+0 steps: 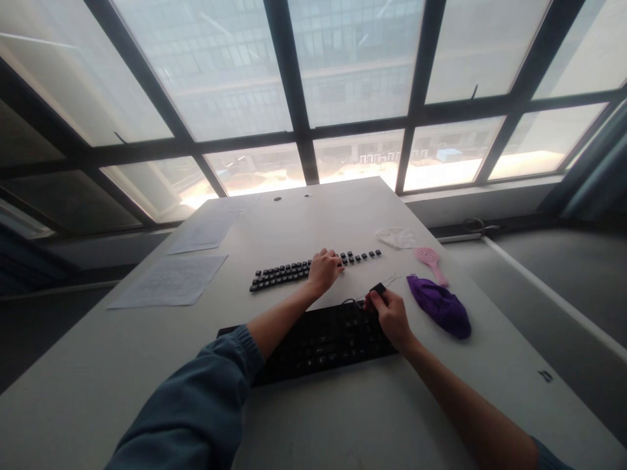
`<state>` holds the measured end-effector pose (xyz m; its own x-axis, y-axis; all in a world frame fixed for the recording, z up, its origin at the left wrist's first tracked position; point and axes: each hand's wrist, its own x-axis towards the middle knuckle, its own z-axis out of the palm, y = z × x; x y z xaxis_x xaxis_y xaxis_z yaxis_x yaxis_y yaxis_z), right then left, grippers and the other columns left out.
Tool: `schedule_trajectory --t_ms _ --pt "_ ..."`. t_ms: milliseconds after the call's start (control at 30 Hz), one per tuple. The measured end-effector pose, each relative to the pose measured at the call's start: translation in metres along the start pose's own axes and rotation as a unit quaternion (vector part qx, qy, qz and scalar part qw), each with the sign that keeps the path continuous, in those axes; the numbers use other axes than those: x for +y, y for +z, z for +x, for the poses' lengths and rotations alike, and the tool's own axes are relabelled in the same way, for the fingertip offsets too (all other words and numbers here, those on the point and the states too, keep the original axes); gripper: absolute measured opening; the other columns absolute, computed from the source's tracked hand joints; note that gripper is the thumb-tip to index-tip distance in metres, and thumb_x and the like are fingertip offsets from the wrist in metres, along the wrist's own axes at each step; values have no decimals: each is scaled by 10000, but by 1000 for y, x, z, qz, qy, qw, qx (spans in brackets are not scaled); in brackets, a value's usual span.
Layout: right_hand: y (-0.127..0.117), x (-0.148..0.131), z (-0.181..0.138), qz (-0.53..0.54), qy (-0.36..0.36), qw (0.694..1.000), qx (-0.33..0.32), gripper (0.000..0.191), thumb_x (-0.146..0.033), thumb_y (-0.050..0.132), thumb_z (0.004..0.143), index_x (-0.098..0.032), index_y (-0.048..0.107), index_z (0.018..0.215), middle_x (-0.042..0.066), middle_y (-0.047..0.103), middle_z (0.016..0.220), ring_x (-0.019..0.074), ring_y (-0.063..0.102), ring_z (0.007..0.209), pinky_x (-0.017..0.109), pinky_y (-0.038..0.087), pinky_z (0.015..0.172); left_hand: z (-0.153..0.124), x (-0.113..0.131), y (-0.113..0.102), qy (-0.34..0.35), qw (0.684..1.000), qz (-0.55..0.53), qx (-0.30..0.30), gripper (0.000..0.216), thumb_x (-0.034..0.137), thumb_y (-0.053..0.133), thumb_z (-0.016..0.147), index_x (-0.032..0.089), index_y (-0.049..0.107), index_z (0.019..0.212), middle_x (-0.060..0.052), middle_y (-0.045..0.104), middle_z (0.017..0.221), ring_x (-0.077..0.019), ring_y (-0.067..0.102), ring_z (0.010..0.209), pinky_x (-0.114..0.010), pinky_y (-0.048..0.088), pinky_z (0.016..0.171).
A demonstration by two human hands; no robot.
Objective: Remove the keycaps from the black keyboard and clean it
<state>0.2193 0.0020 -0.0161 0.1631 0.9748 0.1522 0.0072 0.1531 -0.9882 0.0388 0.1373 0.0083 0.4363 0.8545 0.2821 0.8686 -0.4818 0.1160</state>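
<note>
My left hand [325, 270] reaches over loose black keycaps [281, 274] laid out in rows, its bent fingers closed at a keycap [344, 260] near the right part of the rows. The fingers partly hide it. My right hand [392, 314] pinches a keycap puller [378, 288] with a dark handle and thin wires, above the right end of the black keyboard [318, 339]. The keyboard lies nearest me, with my left forearm crossing it. Its upper part looks bare of caps, while some keys still show lower down and at the right.
Papers [171, 281] lie on the left of the white table [333, 418]. On the right are a purple cloth pouch [439, 307], a pink hairbrush [429, 259] and a clear plastic bag [396, 237]. Large windows [353, 59] stand behind the far edge.
</note>
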Motion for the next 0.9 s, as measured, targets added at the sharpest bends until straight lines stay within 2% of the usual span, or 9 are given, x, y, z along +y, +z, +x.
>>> schedule_trajectory --t_ms 300,433,667,767,900 --pt "1 -2 -1 6 6 1000 3 394 -528 607 867 -158 675 748 76 701 672 223 646 619 309 494 609 0 -1 -3 1 1000 4 3 86 263 719 833 196 769 851 -97 650 960 -264 519 1013 -388 414 897" --pt "0 -3 -1 14 1 1000 5 379 -518 614 865 -162 672 748 66 691 650 215 641 606 305 493 603 -5 2 -13 2 1000 -6 12 121 285 711 844 204 769 914 -90 653 980 -252 527 1003 -382 422 900" --pt "0 -4 -2 8 8 1000 15 372 -514 603 865 -168 665 742 60 681 634 210 630 599 303 486 602 -34 1 -42 -19 994 -85 59 169 295 622 907 224 751 990 -70 678 961 -231 568 959 -361 448 898" --pt "0 -5 -2 9 3 1000 13 370 -510 604 866 -166 662 742 55 677 629 204 624 592 297 478 592 -47 8 -50 -26 993 -107 53 144 263 634 894 210 748 965 -60 700 930 -228 592 934 -357 449 907" --pt "0 -7 -3 11 -4 1000 17 365 -495 595 877 -162 661 744 52 673 626 196 619 587 292 474 593 -75 32 -58 8 986 -168 15 128 283 637 897 212 739 925 -45 707 918 -209 609 908 -338 453 873"
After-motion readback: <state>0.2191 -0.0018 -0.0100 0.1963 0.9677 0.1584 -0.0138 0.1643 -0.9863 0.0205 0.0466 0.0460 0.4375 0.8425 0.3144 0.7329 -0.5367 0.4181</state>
